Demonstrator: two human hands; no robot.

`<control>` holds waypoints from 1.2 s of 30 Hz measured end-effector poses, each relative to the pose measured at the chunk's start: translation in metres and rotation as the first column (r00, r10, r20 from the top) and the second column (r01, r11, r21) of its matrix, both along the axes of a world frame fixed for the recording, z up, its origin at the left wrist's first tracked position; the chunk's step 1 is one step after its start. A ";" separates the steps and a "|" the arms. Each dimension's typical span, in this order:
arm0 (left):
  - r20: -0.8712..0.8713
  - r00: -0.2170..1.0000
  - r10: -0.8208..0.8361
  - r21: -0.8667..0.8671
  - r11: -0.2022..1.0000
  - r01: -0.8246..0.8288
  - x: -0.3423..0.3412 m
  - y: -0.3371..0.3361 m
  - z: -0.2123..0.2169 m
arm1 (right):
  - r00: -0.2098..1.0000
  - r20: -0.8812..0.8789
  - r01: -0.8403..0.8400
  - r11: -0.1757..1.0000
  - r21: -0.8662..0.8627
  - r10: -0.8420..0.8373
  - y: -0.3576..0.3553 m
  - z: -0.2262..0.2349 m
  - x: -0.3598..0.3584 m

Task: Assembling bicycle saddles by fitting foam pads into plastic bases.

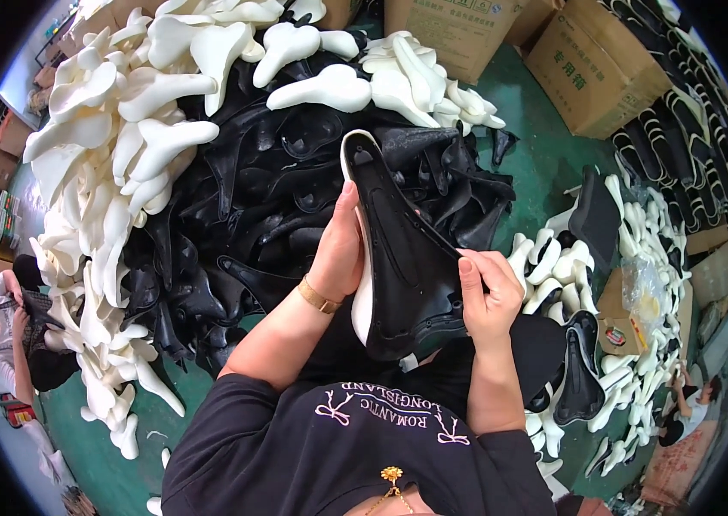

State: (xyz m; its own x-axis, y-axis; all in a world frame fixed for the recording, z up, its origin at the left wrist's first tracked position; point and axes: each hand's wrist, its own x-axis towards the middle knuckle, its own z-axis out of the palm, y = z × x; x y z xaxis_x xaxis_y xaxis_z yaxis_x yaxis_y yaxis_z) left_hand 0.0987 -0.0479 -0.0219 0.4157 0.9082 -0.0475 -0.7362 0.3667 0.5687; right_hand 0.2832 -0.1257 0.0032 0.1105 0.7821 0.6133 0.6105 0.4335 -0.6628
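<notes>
Near the middle, just above the person's lap, a black saddle shell with white foam padding along its left edge is held upright. The left hand cups that left edge; the right hand pinches the right rim. Beyond lie a black shell heap and white foam pads, crowding the green floor; cardboard boxes stand far right.
</notes>
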 end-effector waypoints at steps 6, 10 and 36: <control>-0.033 0.999 -0.002 0.025 1.000 0.003 0.000 -0.004 0.005 | 0.989 0.139 0.039 0.998 0.054 -0.047 0.002 0.002 -0.006; -0.165 0.986 0.039 0.126 0.992 -0.018 -0.004 0.003 0.000 | 0.972 0.218 0.068 0.995 0.076 -0.083 0.004 0.001 -0.006; -0.151 0.989 -0.003 -0.110 0.994 -0.014 -0.014 0.009 -0.038 | 0.975 0.210 0.045 0.987 0.157 -0.078 0.024 -0.044 -0.012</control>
